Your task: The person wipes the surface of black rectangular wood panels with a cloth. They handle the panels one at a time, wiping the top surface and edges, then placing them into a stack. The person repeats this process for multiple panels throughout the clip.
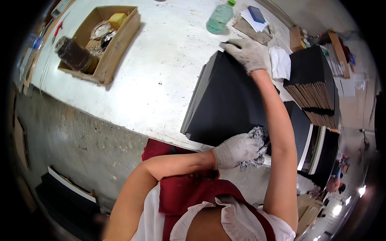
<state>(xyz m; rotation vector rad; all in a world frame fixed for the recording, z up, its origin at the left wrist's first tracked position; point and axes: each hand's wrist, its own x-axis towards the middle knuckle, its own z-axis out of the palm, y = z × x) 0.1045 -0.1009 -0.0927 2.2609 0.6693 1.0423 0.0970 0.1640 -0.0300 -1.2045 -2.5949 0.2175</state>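
Note:
A stack of black boards (229,100) lies at the near edge of the white worktable, its layered edges showing on the left. My left hand (237,150), in a whitish knit glove, is closed on a crumpled black-and-white patterned cloth (258,138) at the stack's near right corner. My right hand (248,55), gloved too, reaches over the stack to its far end. Its fingers are bent to the left, with something small and dark at their tips that I cannot make out. My right forearm hides part of the stack's right side.
A cardboard box (120,48) with a dark jar (76,54) stands at the far left of the worktable (161,68). Beyond the stack are a green-tinted bottle (220,18) and a blue block (256,14). A white cloth (280,63) and more black boards (309,68) lie to the right.

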